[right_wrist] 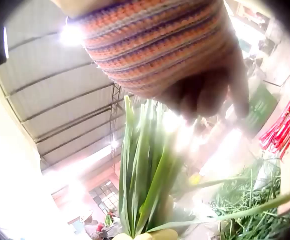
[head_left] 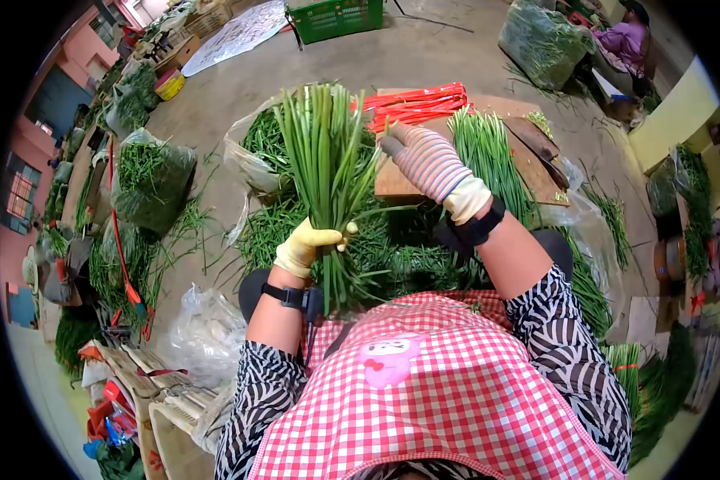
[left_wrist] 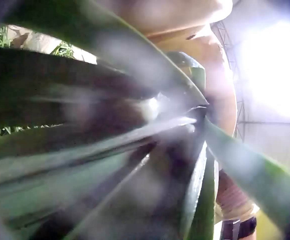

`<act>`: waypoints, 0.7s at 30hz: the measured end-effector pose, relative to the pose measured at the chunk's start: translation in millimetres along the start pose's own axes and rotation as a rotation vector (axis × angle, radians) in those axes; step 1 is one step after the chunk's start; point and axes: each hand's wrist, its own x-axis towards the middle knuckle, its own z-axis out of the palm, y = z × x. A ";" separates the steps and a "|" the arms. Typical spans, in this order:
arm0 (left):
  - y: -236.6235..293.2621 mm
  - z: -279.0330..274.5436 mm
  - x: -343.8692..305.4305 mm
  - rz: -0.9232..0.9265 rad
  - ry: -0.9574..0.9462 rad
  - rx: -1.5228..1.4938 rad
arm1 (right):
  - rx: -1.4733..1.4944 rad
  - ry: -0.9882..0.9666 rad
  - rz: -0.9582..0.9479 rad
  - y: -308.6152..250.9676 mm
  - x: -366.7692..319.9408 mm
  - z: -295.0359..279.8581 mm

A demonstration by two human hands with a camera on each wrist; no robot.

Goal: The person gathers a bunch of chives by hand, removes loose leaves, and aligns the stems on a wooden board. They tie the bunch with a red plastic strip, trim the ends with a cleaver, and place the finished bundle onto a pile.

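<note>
An upright bunch of long green stalks [head_left: 320, 152] is gripped low down by the left hand [head_left: 302, 244] in a pale yellow glove, its leafy ends hanging below the fist. Beside the bunch's upper right, the right hand [head_left: 434, 164], in a striped glove, has bent fingers and appears to pinch a single stalk. Blurred leaves [left_wrist: 60, 160] fill much of the left wrist view. The right wrist view shows the striped right hand [right_wrist: 180, 65] above the stalks [right_wrist: 147, 165], with glare hiding its fingertip contact.
Red ties [head_left: 420, 104], trimmed green stalks [head_left: 488, 152] and a knife [head_left: 540, 156] lie on a wooden board [head_left: 396, 184]. Loose greens [head_left: 272, 228] are under the hands. Filled plastic bags [head_left: 148, 180] stand left, a green crate [head_left: 340, 20] ahead, and another person [head_left: 624, 40] sits far right.
</note>
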 end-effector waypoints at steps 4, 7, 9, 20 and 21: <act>2.6 -4.1 -3.3 -0.014 0.015 0.055 | -0.001 0.130 0.051 7.6 2.1 -10.4; 0.2 -4.6 -4.6 -0.002 0.021 0.028 | 0.368 0.119 0.029 14.4 5.7 -28.1; -2.8 -4.5 -4.2 0.009 0.044 0.014 | 0.764 0.001 0.084 -8.7 -3.7 -60.1; 4.2 19.9 4.6 -0.062 0.061 0.203 | 0.117 -0.137 0.016 -43.5 19.8 3.5; 2.7 19.1 5.1 -0.062 0.075 0.202 | 0.083 -0.140 -0.030 -36.6 23.5 10.9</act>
